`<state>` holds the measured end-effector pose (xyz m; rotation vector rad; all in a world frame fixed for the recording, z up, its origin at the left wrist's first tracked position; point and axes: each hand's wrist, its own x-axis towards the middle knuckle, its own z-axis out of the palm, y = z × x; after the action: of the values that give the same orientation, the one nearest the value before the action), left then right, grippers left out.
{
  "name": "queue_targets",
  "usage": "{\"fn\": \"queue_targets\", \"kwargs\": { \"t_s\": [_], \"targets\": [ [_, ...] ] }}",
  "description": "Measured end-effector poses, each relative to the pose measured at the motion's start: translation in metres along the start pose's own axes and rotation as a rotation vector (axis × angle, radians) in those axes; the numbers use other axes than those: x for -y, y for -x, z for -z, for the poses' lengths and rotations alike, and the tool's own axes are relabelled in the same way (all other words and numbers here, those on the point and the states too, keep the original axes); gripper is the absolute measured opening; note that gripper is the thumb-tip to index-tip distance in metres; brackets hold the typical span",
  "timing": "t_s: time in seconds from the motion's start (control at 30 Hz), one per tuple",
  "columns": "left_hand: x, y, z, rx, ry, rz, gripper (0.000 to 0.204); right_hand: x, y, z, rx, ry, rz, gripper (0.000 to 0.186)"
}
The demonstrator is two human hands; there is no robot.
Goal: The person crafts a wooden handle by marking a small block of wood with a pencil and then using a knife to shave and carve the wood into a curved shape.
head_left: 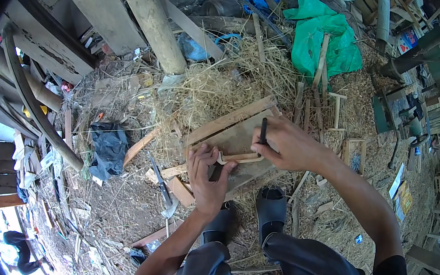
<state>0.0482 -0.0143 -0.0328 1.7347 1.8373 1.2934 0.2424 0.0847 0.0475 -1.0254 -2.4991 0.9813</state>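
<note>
L hand [203, 181], mid-frame just L of centre, was half open: fingers bent over the L end of a small wooden piece [242, 158], thumb out along its lower edge, tip touching or almost. Thumb & fingertips stood apart w/ a dark gap btwn; can't tell if they were clamped on the wood or just steadying it.

R hand [286, 143], R of centre, was closed on a black pen-like tool [264, 127], thumb & index pinched on it, other fingers curled. Tool stood near upright over the piece's R end; its tip was hidden, so can't say if it touched. Hands were apart, one per end of the piece.

The piece lay approx. centre frame, long side L–R, on a flat board [237, 140] w/ a wooden strip [231, 119] along its upper edge. Dark clogs [271, 208] were just below the board, lower centre. A long-bladed tool [160, 179] lay L of the L hand, a black plastic bag [109, 149] farther L, a green bag [323, 42] upper R.
</note>
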Motion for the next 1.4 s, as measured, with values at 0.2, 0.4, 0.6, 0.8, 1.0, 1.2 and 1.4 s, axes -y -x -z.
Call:
{"fn": "queue_targets", "kwargs": {
  "t_s": [0.2, 0.4, 0.6, 0.8, 1.0, 1.2, 1.4],
  "targets": [
    [0.004, 0.003, 0.002, 0.003, -0.011, -0.013, 0.033, 0.006, -0.012, 0.017, -0.071, 0.046, -0.025, 0.016],
    [0.002, 0.002, 0.0, -0.007, 0.002, -0.03, 0.033, -0.006, -0.001, -0.001, -0.088, 0.077, 0.05, 0.016],
    [0.004, 0.004, 0.001, 0.004, -0.012, -0.032, 0.033, 0.007, -0.004, 0.01, -0.037, 0.074, 0.007, 0.016],
    [0.005, 0.004, 0.0, -0.008, -0.01, -0.035, 0.034, 0.004, -0.001, 0.003, 0.047, 0.057, -0.003, 0.017],
    [0.008, 0.006, 0.0, -0.039, -0.001, -0.052, 0.037, 0.007, -0.008, -0.012, 0.018, -0.013, -0.008, 0.019],
    [0.01, 0.008, 0.0, -0.001, -0.017, -0.04, 0.034, 0.012, -0.038, -0.041, -0.002, -0.162, 0.134, 0.019],
    [0.008, 0.009, 0.002, 0.008, -0.009, -0.025, 0.033, 0.015, -0.048, -0.046, -0.106, -0.212, 0.141, 0.017]
  ]
}}
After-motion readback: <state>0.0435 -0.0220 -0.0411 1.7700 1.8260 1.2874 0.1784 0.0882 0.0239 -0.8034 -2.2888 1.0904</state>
